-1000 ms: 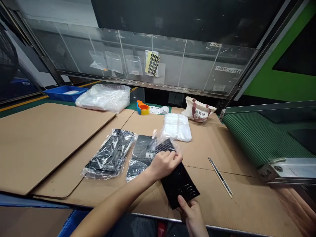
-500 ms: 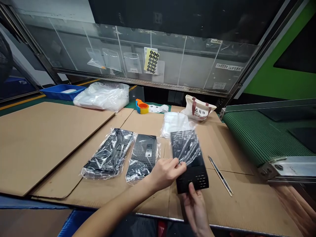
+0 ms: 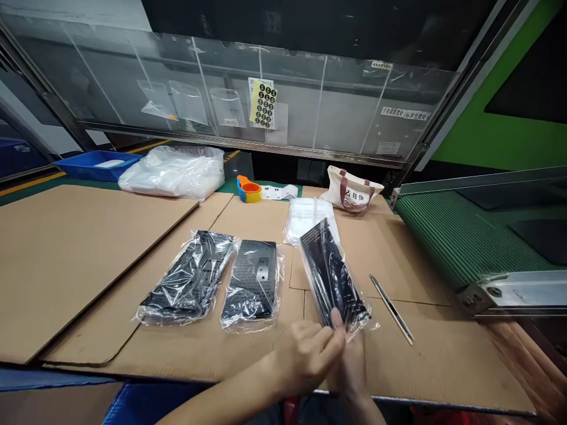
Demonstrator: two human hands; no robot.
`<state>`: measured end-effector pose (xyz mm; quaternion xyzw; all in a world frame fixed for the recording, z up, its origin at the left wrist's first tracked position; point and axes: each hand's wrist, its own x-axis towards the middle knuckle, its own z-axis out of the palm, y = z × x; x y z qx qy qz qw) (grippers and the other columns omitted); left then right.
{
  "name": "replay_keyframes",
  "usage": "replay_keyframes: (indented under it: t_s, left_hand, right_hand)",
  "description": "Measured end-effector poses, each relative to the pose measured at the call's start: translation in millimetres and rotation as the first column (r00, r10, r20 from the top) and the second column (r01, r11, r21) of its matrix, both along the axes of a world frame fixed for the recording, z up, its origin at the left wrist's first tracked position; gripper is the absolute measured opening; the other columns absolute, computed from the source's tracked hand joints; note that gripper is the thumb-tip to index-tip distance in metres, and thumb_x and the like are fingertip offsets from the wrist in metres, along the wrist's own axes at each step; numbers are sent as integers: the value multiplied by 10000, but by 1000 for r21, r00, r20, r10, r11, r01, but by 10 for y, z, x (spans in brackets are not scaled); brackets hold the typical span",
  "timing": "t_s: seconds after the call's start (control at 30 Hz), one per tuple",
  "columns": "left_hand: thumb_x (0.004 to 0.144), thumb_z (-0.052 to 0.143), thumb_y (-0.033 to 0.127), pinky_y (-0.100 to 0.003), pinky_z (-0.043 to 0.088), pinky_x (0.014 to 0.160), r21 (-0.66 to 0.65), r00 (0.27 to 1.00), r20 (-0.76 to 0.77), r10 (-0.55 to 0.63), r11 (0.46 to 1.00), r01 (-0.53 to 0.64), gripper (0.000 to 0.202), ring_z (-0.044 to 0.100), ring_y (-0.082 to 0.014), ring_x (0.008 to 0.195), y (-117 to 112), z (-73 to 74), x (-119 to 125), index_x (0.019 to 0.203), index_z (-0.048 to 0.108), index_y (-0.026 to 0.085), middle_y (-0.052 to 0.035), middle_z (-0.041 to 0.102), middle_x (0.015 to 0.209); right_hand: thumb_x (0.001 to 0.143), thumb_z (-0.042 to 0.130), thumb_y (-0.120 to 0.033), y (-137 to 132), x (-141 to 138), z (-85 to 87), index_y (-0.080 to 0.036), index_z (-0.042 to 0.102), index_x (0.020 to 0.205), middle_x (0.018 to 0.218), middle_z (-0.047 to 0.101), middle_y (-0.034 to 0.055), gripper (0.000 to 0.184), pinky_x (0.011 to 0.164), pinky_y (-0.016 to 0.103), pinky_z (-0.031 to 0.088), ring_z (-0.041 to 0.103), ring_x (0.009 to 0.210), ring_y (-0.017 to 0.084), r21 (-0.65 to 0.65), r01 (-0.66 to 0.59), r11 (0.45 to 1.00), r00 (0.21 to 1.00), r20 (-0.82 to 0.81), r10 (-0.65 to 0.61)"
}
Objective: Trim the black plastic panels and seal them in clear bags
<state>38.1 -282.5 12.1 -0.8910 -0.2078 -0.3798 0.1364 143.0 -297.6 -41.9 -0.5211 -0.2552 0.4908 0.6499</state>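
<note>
A black slotted panel [image 3: 333, 268] in a clear plastic bag is held tilted above the cardboard. My left hand [image 3: 312, 353] is closed at the bag's near end, with a little motion blur. My right hand [image 3: 348, 354] grips the same end from below, its thumb on the front; the rest of it is partly behind my left hand. To the left lie two more bagged items: a black perforated panel [image 3: 251, 277] and a stack of bagged black panels [image 3: 190, 277]. Behind the held panel sits a stack of clear bags [image 3: 308, 215].
Two thin pointed sticks [image 3: 392, 308] lie at right, near the green conveyor belt [image 3: 460, 236]. At the back are a canvas bag [image 3: 352, 189], a tape dispenser [image 3: 248, 190], a plastic bundle [image 3: 175, 172] and a blue tray [image 3: 91, 165]. A large cardboard sheet [image 3: 88, 236] covers the left.
The clear bag now covers the panel down to its near end, which was bare before. My left hand has moved down and toward me to that end, close to my right hand.
</note>
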Motion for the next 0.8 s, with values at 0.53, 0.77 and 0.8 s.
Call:
replay_keyframes:
  t_s: [0.53, 0.77, 0.8]
  left_hand:
    - [834, 621, 573, -181, 367, 449, -738, 672, 629, 390, 29, 674, 623, 491, -76, 490, -155, 228, -302, 1263, 431, 164, 28, 543, 687]
    - [893, 555, 538, -215, 460, 559, -701, 621, 702, 348, 182, 690, 417, 571, -107, 615, -86, 194, -532, 1030, 561, 144, -29, 599, 722]
    - [884, 565, 547, -240, 497, 627, -676, 551, 729, 406, 298, 674, 451, 618, -134, 721, -26, 199, -580, 1104, 543, 154, -70, 637, 844]
  right_hand:
    - [962, 414, -198, 242, 330, 244, -317, 544, 1346, 1391, 564, 52, 423, 1176, 579, 161, 452, 1350, 256, 467, -507, 724, 189, 880, -435]
    - [850, 589, -446, 135, 392, 352, -319, 736, 1069, 1304, 630, 16, 293, 1164, 598, 217, 452, 1346, 313, 403, -371, 837, 709, 704, -25]
    - [791, 659, -455, 100, 389, 351, -319, 753, 1021, 1285, 645, 18, 283, 1159, 582, 250, 448, 1346, 329, 346, -363, 865, 791, 606, 89]
